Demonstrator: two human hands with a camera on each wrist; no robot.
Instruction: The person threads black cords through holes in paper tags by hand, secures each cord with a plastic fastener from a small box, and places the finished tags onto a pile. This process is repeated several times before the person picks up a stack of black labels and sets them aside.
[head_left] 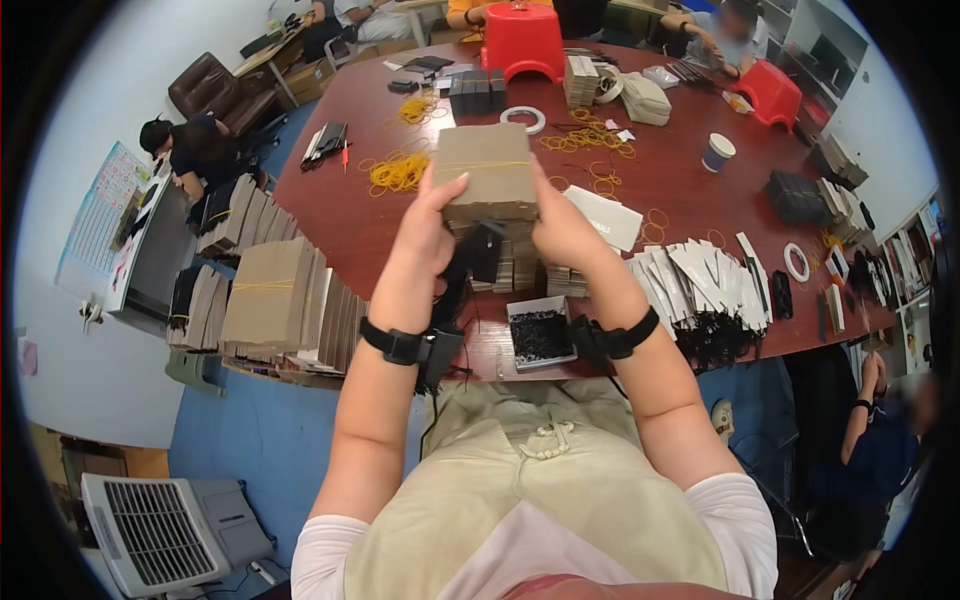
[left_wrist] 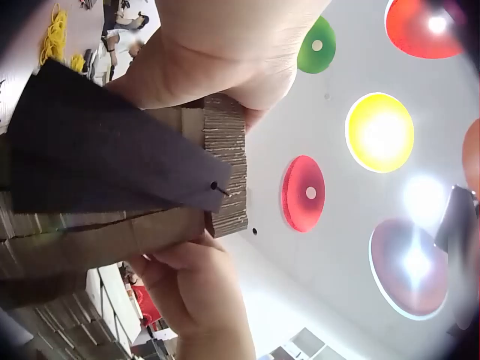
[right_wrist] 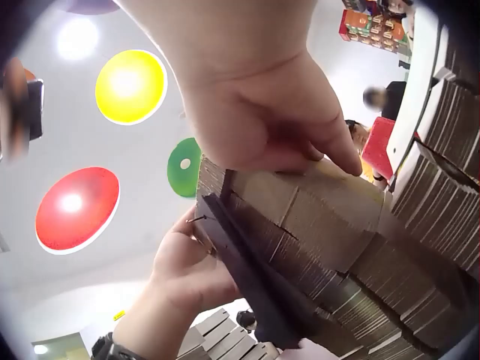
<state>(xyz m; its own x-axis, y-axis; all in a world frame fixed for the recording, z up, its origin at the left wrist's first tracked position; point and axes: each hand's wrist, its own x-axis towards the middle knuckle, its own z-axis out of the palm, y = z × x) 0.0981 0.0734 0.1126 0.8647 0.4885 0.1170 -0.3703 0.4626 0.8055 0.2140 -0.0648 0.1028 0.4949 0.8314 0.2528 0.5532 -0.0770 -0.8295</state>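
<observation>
Both hands hold a thick stack of grey-brown cards (head_left: 485, 165) between them, with a yellow rubber band across its top. My left hand (head_left: 425, 225) grips the left side, its thumb on the top face. On the right side lies my right hand (head_left: 565, 225), fingers along the edge. A black tag (head_left: 487, 252) hangs just below the stack; in the left wrist view the dark tag (left_wrist: 112, 150) shows a small hole near its end. More banded stacks (right_wrist: 397, 292) stand beneath and beside the held one in the right wrist view.
White tags with black strings (head_left: 700, 290) lie at the right, beside a white box of black bits (head_left: 541, 335). Yellow rubber bands (head_left: 398, 172) lie at the left. Card stacks (head_left: 270, 300) stand at the table's left edge; a paper cup (head_left: 718, 152) and red stools (head_left: 524, 42) are farther back.
</observation>
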